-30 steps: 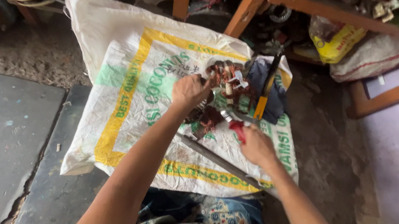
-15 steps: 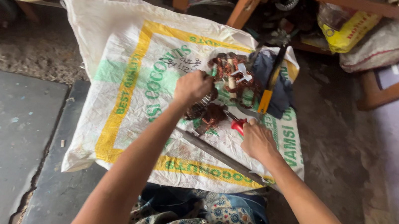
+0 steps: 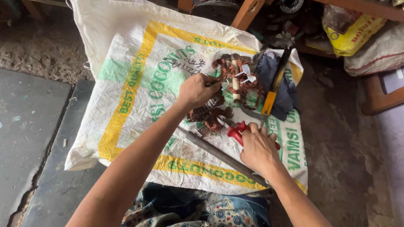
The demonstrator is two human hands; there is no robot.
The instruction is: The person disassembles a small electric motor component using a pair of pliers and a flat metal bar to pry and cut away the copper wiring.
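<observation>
Both hands are closed on their work. Right hand (image 3: 259,148) wraps the red handles of a pair of pliers or cutters (image 3: 238,131), the grip squeezed nearly shut around them, with the tool's nose pointing toward the tangle in front of it. Left hand (image 3: 197,89) is curled into a loose fist over a clump of copper wire windings (image 3: 209,115), pinching strands between thumb and fingers; just which strands it has hold of is hard to make out under the knuckles.

The windings lie in two bunches on a white woven sack (image 3: 132,60) spread over the floor: the nearer, darker bunch under the left hand, and a second bunch (image 3: 234,71) just beyond it with pale sleeves among the copper. Beside that second bunch rests a dark cloth bundle (image 3: 272,78) with a yellow-handled tool (image 3: 270,101) laid across it. A long metal rod (image 3: 217,153) lies slantwise on the sack, running under the right wrist. Patterned cloth (image 3: 200,220) covers the person's lap at the sack's near edge.

By the look of it, the step in hand is pulling or snipping copper free from the nearer bunch, one hand steadying and the other working the tool. The next move would seem to call for the pliers' nose to close on a strand right beside the left fingers, with the left hand holding the clump firm against the tug.
</observation>
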